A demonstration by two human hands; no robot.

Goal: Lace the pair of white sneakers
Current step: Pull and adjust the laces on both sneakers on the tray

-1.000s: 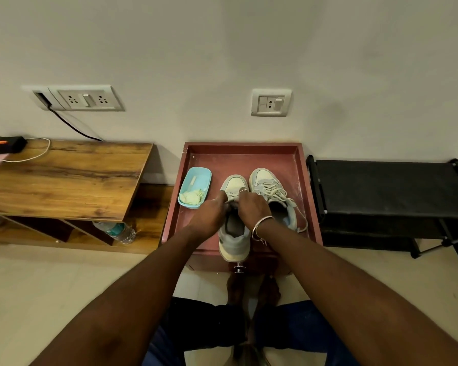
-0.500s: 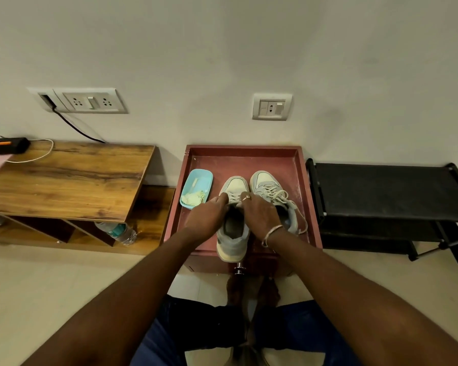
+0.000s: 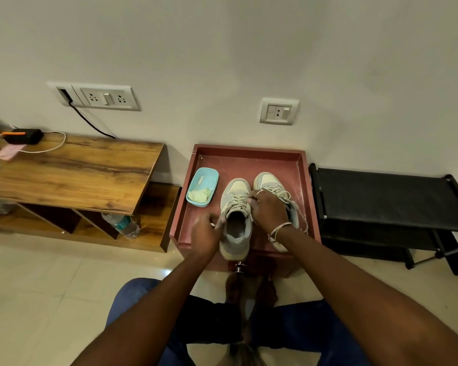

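Single head camera: you're looking forward and down, wide-angle, sitting close to the tray (image 3: 249,150), facing the wall (image 3: 222,48).

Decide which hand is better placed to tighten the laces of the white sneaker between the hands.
The right hand: it pinches the laces of the white low-top sneaker. The left hand grips the sneaker's collar, likely steadying it.

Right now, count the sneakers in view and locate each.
2. The left sneaker stands central in the red tray, left hand gripping its side, right hand pinching its laces. The right sneaker sits beside it, partly behind that hand.
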